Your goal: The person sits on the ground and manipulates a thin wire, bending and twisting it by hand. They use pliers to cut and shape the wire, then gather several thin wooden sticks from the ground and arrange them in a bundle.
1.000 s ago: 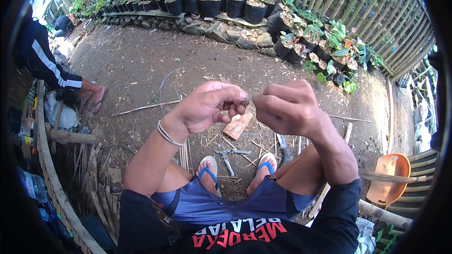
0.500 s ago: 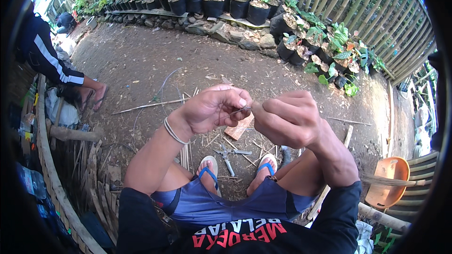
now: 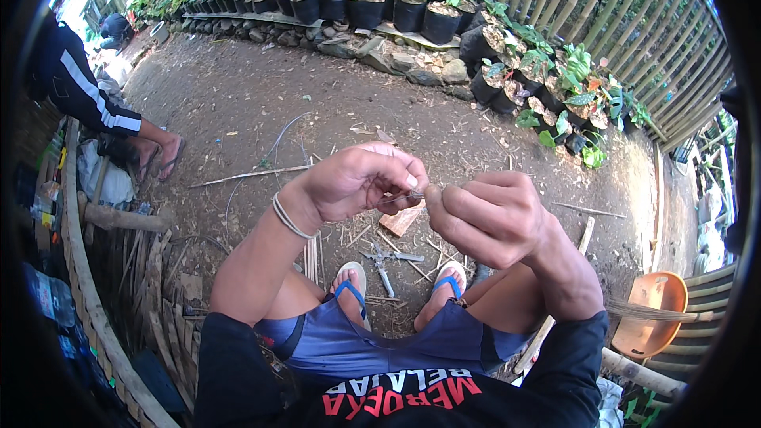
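Observation:
My left hand [image 3: 357,182] and my right hand [image 3: 483,218] meet in front of me above my knees. Both pinch a thin grey strand [image 3: 403,197] that runs between the fingertips; I cannot tell whether it is wire or a sliver of bamboo. A white band sits on my left wrist. Below the hands, on the dirt between my feet in blue sandals, lie a pair of pliers [image 3: 386,258] and a small wooden block [image 3: 400,221].
Another person's leg and sandalled foot [image 3: 162,154] rest on the ground at the left. Black plant pots [image 3: 412,12] line the back and right. A bamboo fence [image 3: 634,24] stands behind them, an orange plastic seat [image 3: 650,313] at the right, bamboo poles [image 3: 79,269] at the left.
Both hands stay together on the strand and have sunk slightly toward my knees, the fingers working it. Nothing on the ground has moved.

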{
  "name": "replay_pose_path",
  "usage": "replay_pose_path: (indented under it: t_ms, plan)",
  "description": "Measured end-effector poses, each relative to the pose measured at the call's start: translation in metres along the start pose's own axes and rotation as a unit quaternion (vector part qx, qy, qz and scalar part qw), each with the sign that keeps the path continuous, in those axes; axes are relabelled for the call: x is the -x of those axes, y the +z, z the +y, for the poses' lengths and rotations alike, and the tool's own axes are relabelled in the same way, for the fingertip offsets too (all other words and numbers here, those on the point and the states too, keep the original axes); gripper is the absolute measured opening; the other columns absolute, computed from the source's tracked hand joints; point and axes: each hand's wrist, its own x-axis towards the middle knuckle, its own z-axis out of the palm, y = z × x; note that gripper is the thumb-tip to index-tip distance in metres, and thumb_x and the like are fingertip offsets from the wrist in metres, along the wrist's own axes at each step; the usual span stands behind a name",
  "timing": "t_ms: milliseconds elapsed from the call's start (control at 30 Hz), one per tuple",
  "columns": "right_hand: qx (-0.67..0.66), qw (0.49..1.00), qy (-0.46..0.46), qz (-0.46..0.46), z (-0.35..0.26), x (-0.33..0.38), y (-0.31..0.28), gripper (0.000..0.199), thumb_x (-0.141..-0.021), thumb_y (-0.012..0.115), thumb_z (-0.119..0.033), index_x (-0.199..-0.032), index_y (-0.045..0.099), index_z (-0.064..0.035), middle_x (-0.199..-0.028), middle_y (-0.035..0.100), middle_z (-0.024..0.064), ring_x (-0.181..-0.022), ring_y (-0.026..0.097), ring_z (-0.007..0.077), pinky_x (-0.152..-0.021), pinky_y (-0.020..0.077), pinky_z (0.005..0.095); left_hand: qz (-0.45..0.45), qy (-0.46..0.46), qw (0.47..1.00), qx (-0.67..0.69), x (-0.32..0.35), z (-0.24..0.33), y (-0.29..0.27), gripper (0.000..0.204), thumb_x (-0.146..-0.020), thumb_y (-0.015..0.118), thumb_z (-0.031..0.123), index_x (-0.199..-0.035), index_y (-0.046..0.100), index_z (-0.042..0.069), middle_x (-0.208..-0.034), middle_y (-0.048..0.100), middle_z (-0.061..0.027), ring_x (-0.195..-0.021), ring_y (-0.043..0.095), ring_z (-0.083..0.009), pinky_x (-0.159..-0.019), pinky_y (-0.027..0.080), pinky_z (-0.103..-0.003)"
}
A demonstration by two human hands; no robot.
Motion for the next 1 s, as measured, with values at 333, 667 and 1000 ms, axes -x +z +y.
replay_pose_path:
  t_ms: [333, 667, 1000]
  plan:
    - [0.002, 1.0, -0.013, 0.017, 0.001, -0.002, -0.001, 0.022, -0.072, 0.075, -0.003, -0.093, 0.071, 0.0037, -0.076, 0.056, 0.0017, -0.052, 0.053, 0.0077, -0.042, 0.0385, 0.0265, 0.022, -0.022, 0.997, -0.071, 0.009, 0.011, 0.002, 0.02, -0.102, 0.067, 0.016, -0.111, 0.072, -0.002, -0.096, 0.072, -0.0058, -0.085, 0.068, -0.0104, -0.066, 0.053, -0.023]
    - [0.034, 0.999, 0.005, 0.023, 0.001, -0.001, -0.001, 0.022, -0.07, 0.071, -0.012, -0.089, 0.067, -0.0014, -0.074, 0.05, 0.0001, -0.056, 0.055, 0.0095, -0.046, 0.0444, 0.0269, -0.018, 0.006, 0.999, -0.033, 0.007, 0.007, -0.004, 0.021, -0.102, 0.069, 0.016, -0.113, 0.072, -0.001, -0.097, 0.072, -0.0055, -0.087, 0.069, -0.011, -0.066, 0.05, -0.022]
    - [0.02, 0.999, -0.019, 0.025, 0.003, -0.001, -0.004, 0.025, -0.074, 0.079, -0.003, -0.097, 0.074, 0.0055, -0.079, 0.059, 0.003, -0.052, 0.053, 0.0074, -0.041, 0.0374, 0.0257, -0.029, 0.016, 0.999, -0.014, 0.006, 0.004, -0.002, 0.023, -0.102, 0.068, 0.017, -0.114, 0.072, -0.001, -0.097, 0.073, -0.0057, -0.086, 0.07, -0.01, -0.069, 0.055, -0.022]
